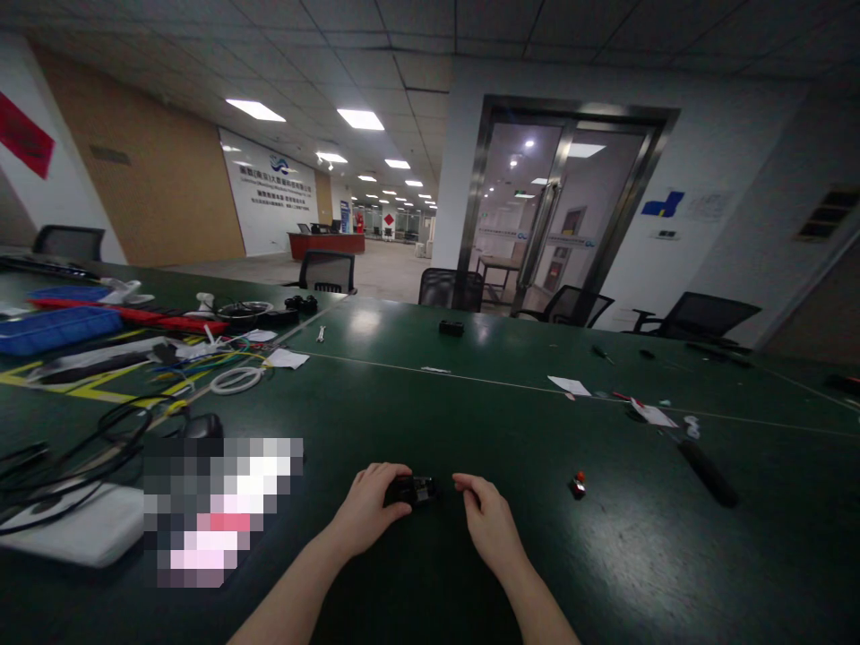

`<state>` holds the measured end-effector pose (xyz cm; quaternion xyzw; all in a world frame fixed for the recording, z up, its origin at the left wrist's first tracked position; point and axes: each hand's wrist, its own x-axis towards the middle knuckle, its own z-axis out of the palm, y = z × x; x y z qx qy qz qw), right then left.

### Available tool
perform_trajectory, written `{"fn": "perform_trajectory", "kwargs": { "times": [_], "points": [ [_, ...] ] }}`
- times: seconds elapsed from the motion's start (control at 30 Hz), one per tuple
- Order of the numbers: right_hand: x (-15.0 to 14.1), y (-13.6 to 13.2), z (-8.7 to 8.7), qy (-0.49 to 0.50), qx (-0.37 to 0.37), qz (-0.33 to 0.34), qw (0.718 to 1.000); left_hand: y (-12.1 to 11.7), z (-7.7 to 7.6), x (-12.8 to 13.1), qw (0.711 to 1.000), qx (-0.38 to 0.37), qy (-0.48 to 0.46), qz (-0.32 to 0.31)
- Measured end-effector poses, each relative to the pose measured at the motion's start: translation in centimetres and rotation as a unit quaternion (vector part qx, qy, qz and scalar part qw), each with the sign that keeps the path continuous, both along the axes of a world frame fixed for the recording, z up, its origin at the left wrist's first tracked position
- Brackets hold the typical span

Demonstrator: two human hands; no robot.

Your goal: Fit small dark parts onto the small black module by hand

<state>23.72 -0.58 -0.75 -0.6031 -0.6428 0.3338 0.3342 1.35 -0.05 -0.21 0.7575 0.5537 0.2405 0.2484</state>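
My left hand (372,502) is closed around the left end of a small black boxy device (423,489), which rests on or just over the dark green table. The thumb lies along its near side and the fingers go over its far side. A short gap separates the device from my right hand (488,517), whose fingers are loosely bent with the thumb a little apart; nothing shows in it. Off to the right lies a small orange-and-silver item (578,485), too small to name.
On the left are a blurred-out screen (228,511), a white box-like device (87,528), black cables (127,448), a coiled white cable (236,381) and a blue tray (60,331). A black block (451,328) sits farther back. A black-handled tool (707,472) lies to the right.
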Motion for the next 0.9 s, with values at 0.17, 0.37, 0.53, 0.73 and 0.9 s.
{"fn": "perform_trajectory", "kwargs": {
  "times": [0.17,0.37,0.53,0.73,0.9],
  "points": [
    [-0.1,-0.1,0.2,0.000,0.009,0.003,1.000,-0.1,0.2,0.1,1.000,-0.011,-0.005,0.001],
    [-1.5,-1.0,1.6,-0.033,0.051,0.046,0.997,0.1,0.0,-0.1,1.000,0.000,-0.006,-0.020],
    [-3.1,-1.2,1.7,-0.090,0.063,0.081,0.991,0.1,-0.1,-0.2,1.000,0.005,0.007,-0.030],
    [-3.5,-1.2,1.3,-0.117,0.068,0.091,0.987,0.1,0.1,-0.2,0.999,0.005,0.008,-0.038],
    [-3.6,-1.2,1.2,-0.129,0.087,0.093,0.984,0.1,0.0,0.0,0.999,0.012,0.011,-0.037]
  ]
}}
